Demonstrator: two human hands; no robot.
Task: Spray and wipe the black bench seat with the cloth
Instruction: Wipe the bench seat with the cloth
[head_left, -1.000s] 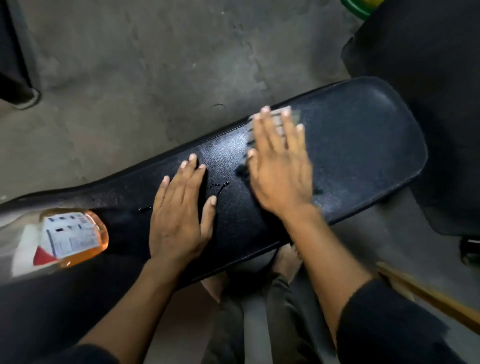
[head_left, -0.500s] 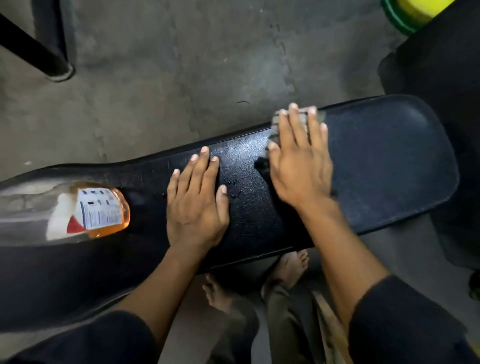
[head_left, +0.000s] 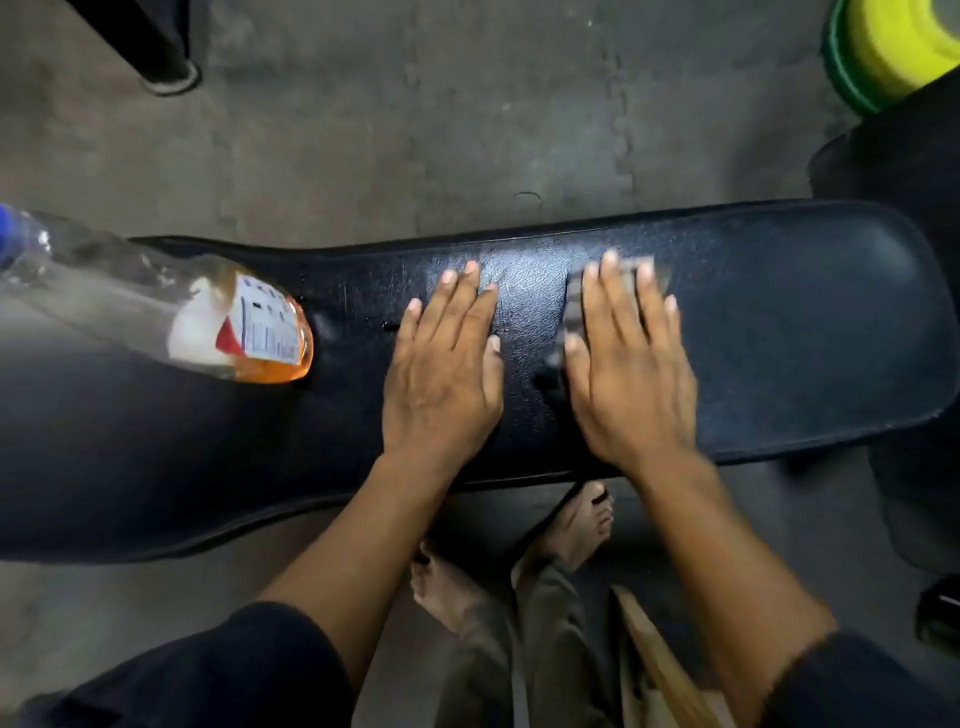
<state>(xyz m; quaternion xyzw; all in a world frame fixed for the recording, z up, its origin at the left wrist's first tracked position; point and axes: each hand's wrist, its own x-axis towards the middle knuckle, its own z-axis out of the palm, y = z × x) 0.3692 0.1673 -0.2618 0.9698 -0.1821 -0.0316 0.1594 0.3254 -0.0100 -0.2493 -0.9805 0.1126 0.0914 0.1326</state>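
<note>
Right hand (head_left: 628, 374) presses flat on grey striped cloth (head_left: 574, 306) mid-seat | left hand (head_left: 441, 374) open, braces black padded vinyl bench seat (head_left: 805, 332) | best: long overlapping strokes rightward.

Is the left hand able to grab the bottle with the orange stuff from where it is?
Probably yes. The left hand lies flat and empty on the bench seat, and the bottle lies on its side on the same seat, just to that hand's left. Nothing sits between them.
</note>
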